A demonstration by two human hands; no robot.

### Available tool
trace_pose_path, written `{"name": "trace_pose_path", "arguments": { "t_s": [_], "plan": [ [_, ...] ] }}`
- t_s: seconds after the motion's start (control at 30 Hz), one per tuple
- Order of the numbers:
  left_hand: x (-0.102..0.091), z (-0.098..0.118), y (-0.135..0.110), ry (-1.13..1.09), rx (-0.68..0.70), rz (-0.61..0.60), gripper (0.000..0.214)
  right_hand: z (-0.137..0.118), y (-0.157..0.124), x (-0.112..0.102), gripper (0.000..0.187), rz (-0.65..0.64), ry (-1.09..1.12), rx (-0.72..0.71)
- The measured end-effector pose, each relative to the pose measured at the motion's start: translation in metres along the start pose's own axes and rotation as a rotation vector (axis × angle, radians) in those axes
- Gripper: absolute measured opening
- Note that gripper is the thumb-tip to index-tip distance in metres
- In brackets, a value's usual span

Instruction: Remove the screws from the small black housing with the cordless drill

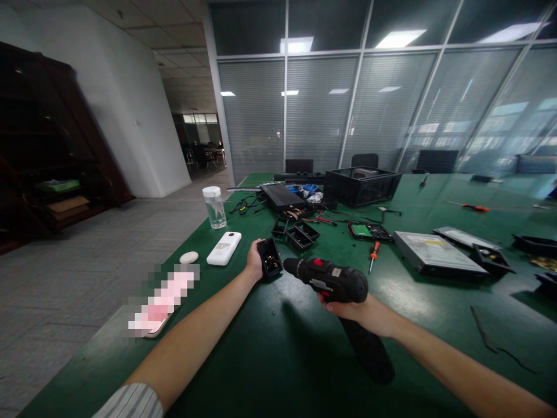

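Observation:
My left hand grips a small black open box-shaped part, holding it tilted up on the green table. My right hand is closed round the handle of a black cordless drill with a red switch. The drill's nose points left, close to the small part. A red-handled screwdriver lies just beyond the drill.
Two more small black trays lie behind the part. A grey optical drive, a circuit board, a black computer case, cables, a plastic cup, a white power bank and a blurred pink phone are on the table.

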State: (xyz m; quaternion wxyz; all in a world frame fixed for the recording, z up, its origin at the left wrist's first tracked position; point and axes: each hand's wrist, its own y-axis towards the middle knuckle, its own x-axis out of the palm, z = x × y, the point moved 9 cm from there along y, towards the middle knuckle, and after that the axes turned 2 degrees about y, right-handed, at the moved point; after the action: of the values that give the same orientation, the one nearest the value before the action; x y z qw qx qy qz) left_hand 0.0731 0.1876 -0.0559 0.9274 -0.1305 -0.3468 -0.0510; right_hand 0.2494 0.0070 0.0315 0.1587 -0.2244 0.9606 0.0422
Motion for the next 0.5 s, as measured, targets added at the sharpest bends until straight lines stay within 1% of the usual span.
{"name": "trace_pose_path", "arguments": {
  "t_s": [0.17,0.5],
  "plan": [
    [0.0012,0.0013,-0.0001,0.004,0.014,-0.012,0.032,0.0004,-0.0012,-0.0003,0.02,0.008,0.037,0.017],
    [-0.0006,0.0018,-0.0018,0.022,0.012,0.028,0.032,0.0036,0.0003,-0.0003,0.024,0.003,0.017,0.011]
  ]
}}
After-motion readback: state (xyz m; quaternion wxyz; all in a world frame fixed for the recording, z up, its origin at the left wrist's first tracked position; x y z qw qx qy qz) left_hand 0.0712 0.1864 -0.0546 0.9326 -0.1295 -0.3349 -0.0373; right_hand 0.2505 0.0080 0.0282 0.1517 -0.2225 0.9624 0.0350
